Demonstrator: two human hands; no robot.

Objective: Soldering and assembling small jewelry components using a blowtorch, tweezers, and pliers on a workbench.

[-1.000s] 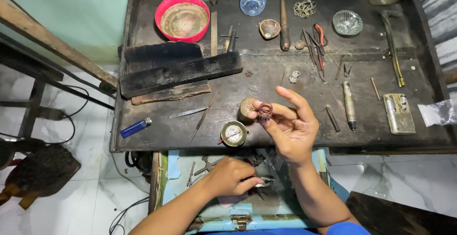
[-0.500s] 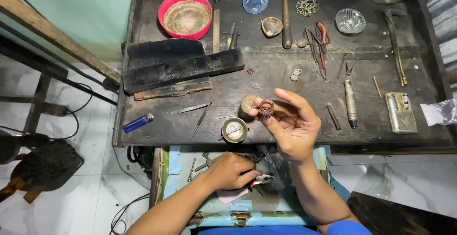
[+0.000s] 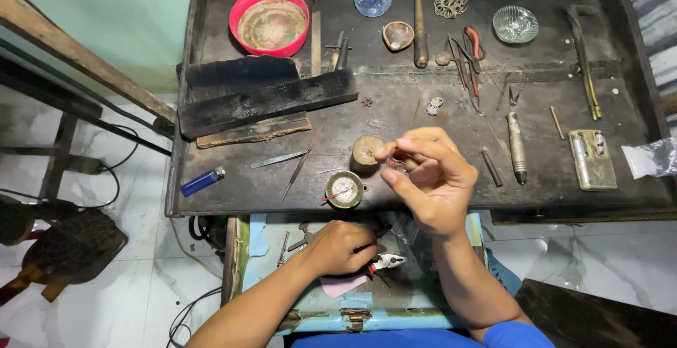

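While left hand point(image 3: 343, 247) grips pliers point(image 3: 384, 262), right hand point(image 3: 429, 176) pinches ring point(image 3: 396, 162)

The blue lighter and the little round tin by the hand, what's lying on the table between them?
In the head view, between the blue lighter and the round tin lie flat metal tweezers and a thin pointed tool.

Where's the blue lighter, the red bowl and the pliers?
blue lighter point(image 3: 202, 181), head view, middle of its body
red bowl point(image 3: 240, 13), head view, left rim
pliers point(image 3: 390, 261), head view, metal jaws
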